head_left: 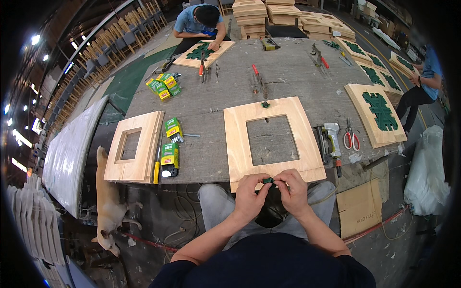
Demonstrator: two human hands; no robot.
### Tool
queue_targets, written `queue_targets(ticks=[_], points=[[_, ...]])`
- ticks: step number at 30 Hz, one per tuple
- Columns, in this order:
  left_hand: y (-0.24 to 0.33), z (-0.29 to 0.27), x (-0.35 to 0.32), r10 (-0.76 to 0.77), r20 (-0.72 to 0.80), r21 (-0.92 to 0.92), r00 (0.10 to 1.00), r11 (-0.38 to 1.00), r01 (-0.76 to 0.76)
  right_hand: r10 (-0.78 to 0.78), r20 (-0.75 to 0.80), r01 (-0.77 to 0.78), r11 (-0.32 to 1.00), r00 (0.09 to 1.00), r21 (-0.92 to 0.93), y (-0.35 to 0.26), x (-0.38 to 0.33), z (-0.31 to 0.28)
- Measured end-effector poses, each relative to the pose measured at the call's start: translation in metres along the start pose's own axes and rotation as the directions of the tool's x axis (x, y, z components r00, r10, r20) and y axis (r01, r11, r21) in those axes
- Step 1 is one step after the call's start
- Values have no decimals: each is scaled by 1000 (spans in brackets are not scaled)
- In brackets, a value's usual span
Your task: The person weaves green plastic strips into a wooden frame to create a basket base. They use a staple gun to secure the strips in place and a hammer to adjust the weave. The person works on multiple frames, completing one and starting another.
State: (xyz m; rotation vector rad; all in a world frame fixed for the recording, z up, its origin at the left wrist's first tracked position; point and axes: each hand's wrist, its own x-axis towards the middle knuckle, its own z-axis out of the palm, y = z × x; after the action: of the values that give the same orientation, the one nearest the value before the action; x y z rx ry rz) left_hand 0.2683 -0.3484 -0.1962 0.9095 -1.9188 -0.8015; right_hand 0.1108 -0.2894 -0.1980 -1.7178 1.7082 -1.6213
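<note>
My left hand and my right hand meet at the near edge of a square wooden frame. Pinched between their fingertips is a small piece of dark green strap; its far end is hidden by the fingers. The frame lies flat on the grey table, its near side jutting over the edge toward my lap. Another small green strap piece sits on the middle of its far side.
Left are stacked frames, green-yellow boxes and a yellow-handled tool. A staple gun, scissors and a green-webbed frame lie right. A co-worker works opposite; a dog lies left.
</note>
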Motion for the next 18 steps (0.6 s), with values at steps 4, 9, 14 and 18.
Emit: queue_targets(ticks=[4, 9, 14, 18], points=[[0, 0, 3, 78, -28, 70, 997, 995, -76, 3, -5, -3, 1000, 1000, -31, 5, -2, -1], [-3, 2, 3, 15, -32, 6, 999, 1000, -15, 5, 15, -5, 999, 1000, -39, 12, -3, -2], [-11, 2, 6, 50, -24, 10, 998, 999, -50, -87, 48, 91, 993, 995, -80, 12, 4, -4], [-14, 4, 9, 50, -10, -24, 999, 998, -51, -136, 103, 150, 979, 985, -141, 16, 12, -7]])
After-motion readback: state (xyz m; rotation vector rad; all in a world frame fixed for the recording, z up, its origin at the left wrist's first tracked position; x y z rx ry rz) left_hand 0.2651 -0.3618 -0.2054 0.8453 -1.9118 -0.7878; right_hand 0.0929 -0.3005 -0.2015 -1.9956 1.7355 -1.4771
